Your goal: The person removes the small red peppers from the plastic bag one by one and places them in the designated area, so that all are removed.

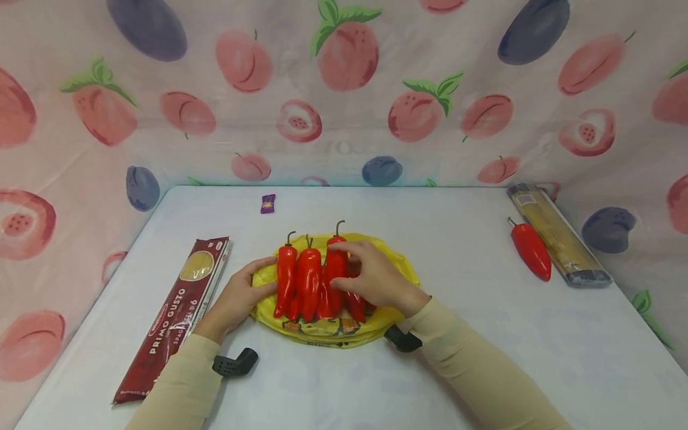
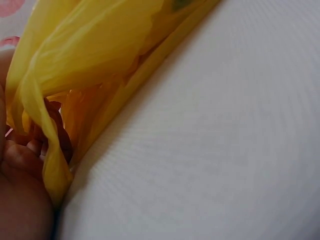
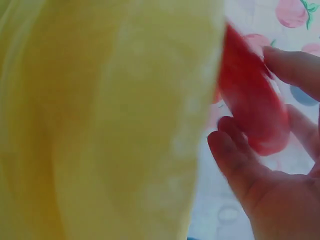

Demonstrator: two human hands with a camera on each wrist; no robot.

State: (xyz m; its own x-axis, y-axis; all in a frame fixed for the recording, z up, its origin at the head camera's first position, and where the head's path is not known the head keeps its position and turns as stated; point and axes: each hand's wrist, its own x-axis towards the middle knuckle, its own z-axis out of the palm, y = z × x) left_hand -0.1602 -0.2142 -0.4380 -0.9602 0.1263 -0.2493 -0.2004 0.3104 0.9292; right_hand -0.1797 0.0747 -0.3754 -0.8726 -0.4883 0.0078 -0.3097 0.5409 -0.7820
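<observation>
A yellow plastic bag lies on the table with several glossy red peppers side by side on top, their stems pointing away from me. My left hand holds the bag's left edge. In the left wrist view, the curled fingers partly disappear behind a fold of the yellow plastic. My right hand has its thumb and fingers around a red pepper at the right of the row. The right wrist view shows this pepper between the fingers, with yellow plastic covering the left side.
A dark red spaghetti pack lies at the left beside my forearm. Toward the back is a small purple wrapped sweet. At the right, another red pepper lies alongside a clear pack of spaghetti.
</observation>
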